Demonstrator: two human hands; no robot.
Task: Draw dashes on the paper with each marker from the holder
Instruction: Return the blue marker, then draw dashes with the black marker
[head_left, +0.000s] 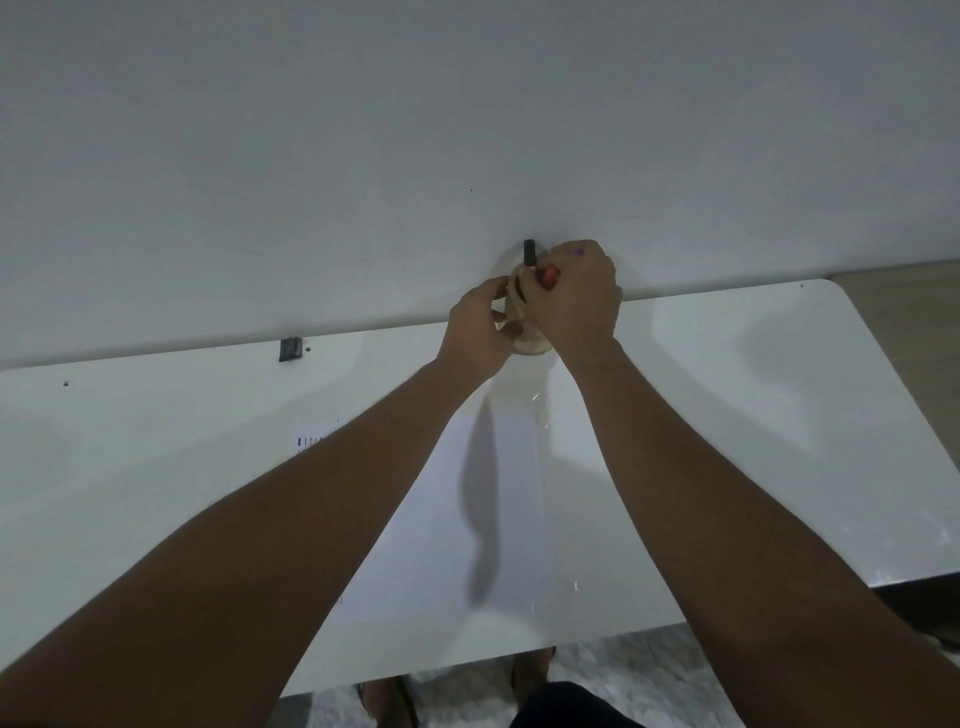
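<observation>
The marker holder (525, 343) stands at the far edge of the white table, against the wall, mostly hidden by both hands. My left hand (480, 325) grips its left side. My right hand (579, 296) is closed over its top, fingers around a red-orange marker (549, 274). A black marker (529, 253) sticks up out of the holder just left of my right hand. The white paper (467, 519) lies in the middle of the table under my forearms, with several small dark dashes (309, 441) at its top left corner.
The white table (156, 467) has rounded corners and butts against a plain white wall. A small black clip (290, 348) sits at the table's far edge on the left. My feet and a patterned floor (649, 675) show below the near edge.
</observation>
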